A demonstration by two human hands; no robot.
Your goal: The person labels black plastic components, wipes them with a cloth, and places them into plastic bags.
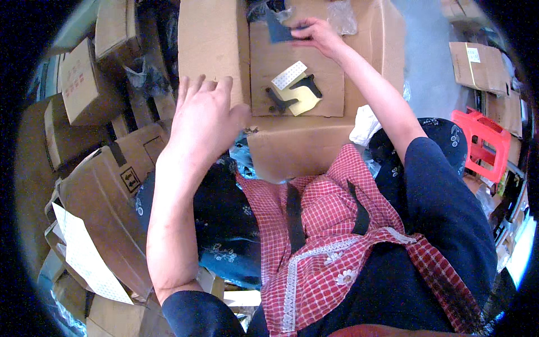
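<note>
My right hand reaches to the far side of the cardboard sheet, fingers closed on the edge of a flat dark blue piece. The piece is partly hidden and its kind is unclear. My left hand is above the left flap of the box, empty, its fingers stretched out and apart. On the sheet between my hands lie two black T-shaped parts, one on the right and one on the left. They rest by a yellow paper and a white strip with rows of small dots.
Clear plastic bags lie at the far edge of the box. A crumpled white cloth or paper sits at its near right corner. Cardboard boxes crowd the left; a red plastic stool stands at right.
</note>
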